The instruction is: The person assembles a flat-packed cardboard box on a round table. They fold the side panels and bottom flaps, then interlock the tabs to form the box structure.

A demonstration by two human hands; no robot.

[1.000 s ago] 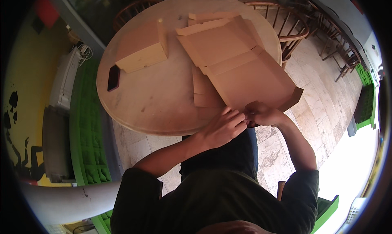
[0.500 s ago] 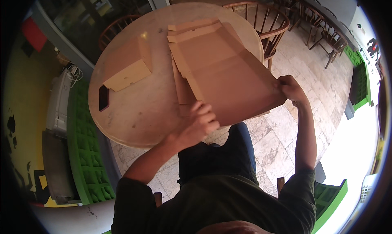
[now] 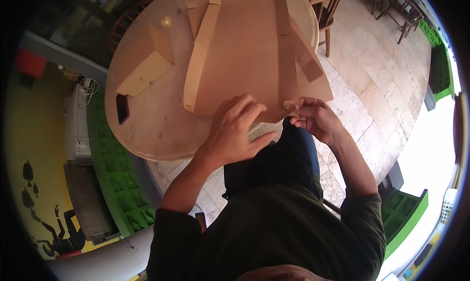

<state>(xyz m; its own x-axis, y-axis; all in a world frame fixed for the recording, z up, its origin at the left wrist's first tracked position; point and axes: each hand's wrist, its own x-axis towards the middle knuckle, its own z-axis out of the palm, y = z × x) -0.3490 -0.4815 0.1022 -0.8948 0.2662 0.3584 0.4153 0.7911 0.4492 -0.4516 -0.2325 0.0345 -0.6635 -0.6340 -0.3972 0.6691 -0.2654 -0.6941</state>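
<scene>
A flat brown cardboard box blank (image 3: 245, 55) with creased side flaps lies in front of me, its near edge at the table's rim. My right hand (image 3: 316, 118) pinches the blank's near right corner between thumb and fingers. Over the near edge, my left hand (image 3: 237, 131) is open, thumb apart and fingers bent; whether its fingertips touch the cardboard is hard to tell. More flat cardboard (image 3: 317, 81) shows from under the blank on the right.
A folded cardboard box (image 3: 147, 70) stands on the left of the round table (image 3: 161, 134), with a dark phone (image 3: 122, 108) near it. Wooden chairs (image 3: 327, 11) stand beyond the table. Green lattice panels (image 3: 117, 178) run along the left.
The blank has turned so its long sides point away from me. My right hand has moved left and nearer, to its corner. My left hand has opened. The view has shifted.
</scene>
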